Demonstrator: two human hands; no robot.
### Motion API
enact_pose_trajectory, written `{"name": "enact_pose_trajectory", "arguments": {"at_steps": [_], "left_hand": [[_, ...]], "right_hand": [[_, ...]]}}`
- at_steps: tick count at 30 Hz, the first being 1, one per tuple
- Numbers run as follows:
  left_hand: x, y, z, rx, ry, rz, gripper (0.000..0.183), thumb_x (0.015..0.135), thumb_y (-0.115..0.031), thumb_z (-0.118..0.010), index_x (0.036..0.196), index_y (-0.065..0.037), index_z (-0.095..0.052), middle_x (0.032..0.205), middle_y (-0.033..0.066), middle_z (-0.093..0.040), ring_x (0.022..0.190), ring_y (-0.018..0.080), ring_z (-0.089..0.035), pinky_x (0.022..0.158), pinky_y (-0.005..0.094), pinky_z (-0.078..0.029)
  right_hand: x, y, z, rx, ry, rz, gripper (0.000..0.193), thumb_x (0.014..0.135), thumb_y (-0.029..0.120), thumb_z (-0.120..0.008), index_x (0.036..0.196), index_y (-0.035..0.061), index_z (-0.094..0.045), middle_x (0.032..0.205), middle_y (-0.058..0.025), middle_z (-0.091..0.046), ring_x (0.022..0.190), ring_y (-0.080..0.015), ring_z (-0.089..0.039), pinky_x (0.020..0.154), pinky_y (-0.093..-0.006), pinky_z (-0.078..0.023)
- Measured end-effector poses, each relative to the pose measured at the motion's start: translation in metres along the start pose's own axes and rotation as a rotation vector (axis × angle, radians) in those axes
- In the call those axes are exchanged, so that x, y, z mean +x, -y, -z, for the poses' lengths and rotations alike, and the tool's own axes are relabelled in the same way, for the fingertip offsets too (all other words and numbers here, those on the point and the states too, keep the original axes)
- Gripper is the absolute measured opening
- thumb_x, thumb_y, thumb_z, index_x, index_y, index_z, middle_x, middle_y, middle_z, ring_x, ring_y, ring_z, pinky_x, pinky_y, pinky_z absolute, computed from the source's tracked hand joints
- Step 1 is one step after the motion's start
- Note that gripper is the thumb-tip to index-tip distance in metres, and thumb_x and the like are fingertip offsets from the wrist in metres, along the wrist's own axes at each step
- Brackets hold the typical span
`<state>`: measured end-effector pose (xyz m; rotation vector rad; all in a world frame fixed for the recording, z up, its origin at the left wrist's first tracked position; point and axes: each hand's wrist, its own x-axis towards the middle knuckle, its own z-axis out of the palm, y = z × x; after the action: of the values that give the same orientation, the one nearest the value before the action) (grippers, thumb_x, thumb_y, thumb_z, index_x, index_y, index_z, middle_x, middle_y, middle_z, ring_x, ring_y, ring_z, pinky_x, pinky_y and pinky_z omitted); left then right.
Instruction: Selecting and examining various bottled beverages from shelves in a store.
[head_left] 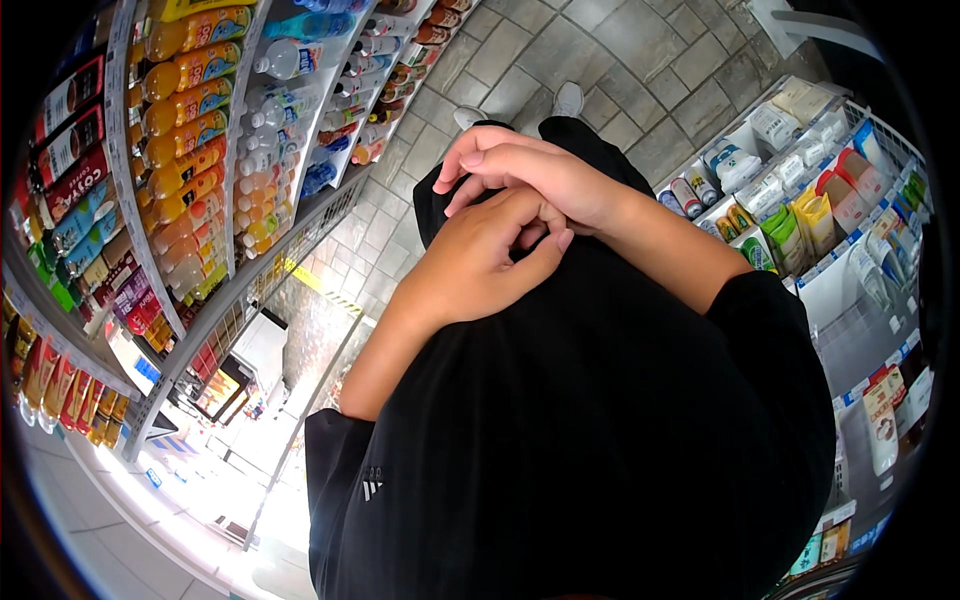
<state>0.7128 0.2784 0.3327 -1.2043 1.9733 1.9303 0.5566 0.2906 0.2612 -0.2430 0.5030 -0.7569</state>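
My two hands meet in front of my black shirt (pixel 580 400), near the middle of the view. My left hand (pixel 480 255) is closed, its fingers curled in and the thumb bent toward the index finger, leaving a small gap with nothing seen in it. It touches the heel of my right hand at the wrist. Some of its fingers are hidden. Lying across the back of the left hand, my right hand (pixel 535 172) is open, with slightly bent fingers reaching leftward past it. No object shows in either hand.
Shelves of drink bottles (pixel 190 130) rise at the left, with bagged goods beyond. Lower racks of packaged goods (pixel 800 210) line the right. Between them runs a grey tiled floor (pixel 560 50), where my white shoes (pixel 568 101) show. A bright lit area (pixel 270 440) lies lower left.
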Motion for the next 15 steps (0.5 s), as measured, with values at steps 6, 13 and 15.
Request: {"name": "enact_pose_trajectory", "arguments": {"at_steps": [6,13,15], "left_hand": [[0.006,0.012,-0.007,-0.161,-0.106,-0.218,0.038,0.108,-0.039,-0.054,0.106,-0.001,-0.063,0.087,0.0051,-0.063,0.077,0.0140,-0.057,0.072,0.0300,-0.047],[0.007,0.001,-0.009,-0.323,-0.123,-0.058,0.040,0.105,-0.037,-0.062,0.101,0.002,-0.069,0.097,0.0096,-0.067,0.090,0.0193,-0.068,0.077,0.0335,-0.055],[0.008,-0.001,-0.012,-0.347,-0.128,-0.061,0.038,0.104,-0.035,-0.065,0.101,0.002,-0.069,0.099,0.0098,-0.066,0.091,0.0191,-0.068,0.077,0.0327,-0.055]], "right_hand": [[-0.010,-0.001,0.003,-0.348,0.059,0.043,0.036,0.103,0.033,-0.063,0.126,0.0049,-0.060,0.119,-0.0063,-0.064,0.108,-0.0113,-0.063,0.086,-0.0266,-0.053],[-0.019,0.011,0.001,-0.357,0.064,-0.061,0.036,0.103,0.029,-0.064,0.129,0.0042,-0.059,0.117,-0.0067,-0.065,0.102,-0.0094,-0.063,0.084,-0.0253,-0.053],[-0.019,0.007,0.003,-0.343,0.078,-0.004,0.037,0.104,0.030,-0.063,0.129,0.0037,-0.059,0.117,-0.0073,-0.065,0.103,-0.0097,-0.063,0.085,-0.0258,-0.053]]}}
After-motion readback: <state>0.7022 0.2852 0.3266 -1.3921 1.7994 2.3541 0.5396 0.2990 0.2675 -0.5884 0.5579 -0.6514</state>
